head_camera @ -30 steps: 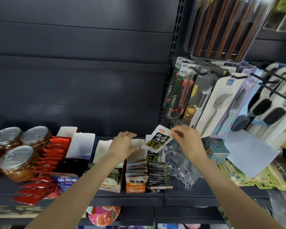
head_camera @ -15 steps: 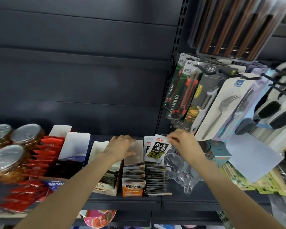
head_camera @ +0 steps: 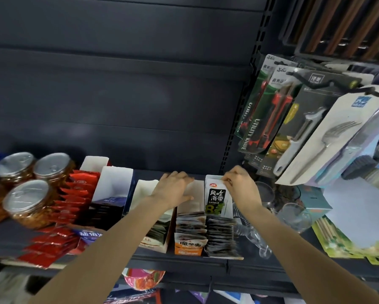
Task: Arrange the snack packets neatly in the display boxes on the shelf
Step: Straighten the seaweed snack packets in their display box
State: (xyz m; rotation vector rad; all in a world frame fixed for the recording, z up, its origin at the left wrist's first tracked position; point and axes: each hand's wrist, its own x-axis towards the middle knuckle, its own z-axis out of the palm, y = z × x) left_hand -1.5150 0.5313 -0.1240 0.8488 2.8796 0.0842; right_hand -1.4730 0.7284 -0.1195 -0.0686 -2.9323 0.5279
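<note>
1. The right hand [head_camera: 242, 189] pinches the top edge of a seaweed packet [head_camera: 216, 200] between curled fingers and thumb; the packet stands upright at the back of the rightmost display box [head_camera: 222, 240], behind a row of dark packets [head_camera: 220, 233].
2. The left hand [head_camera: 173, 189] rests palm down, fingers bent over the white back flap of the neighbouring box [head_camera: 190, 227]; whether it grips the flap I cannot tell.
3. Further left stand more boxes; one holds red packets [head_camera: 74, 194], some spilling onto the shelf [head_camera: 184, 262] edge.
4. Lidded jars [head_camera: 28, 202] sit at far left; clear glasses [head_camera: 293, 216] and hanging utensil cards [head_camera: 311, 137] lie to the right.
</note>
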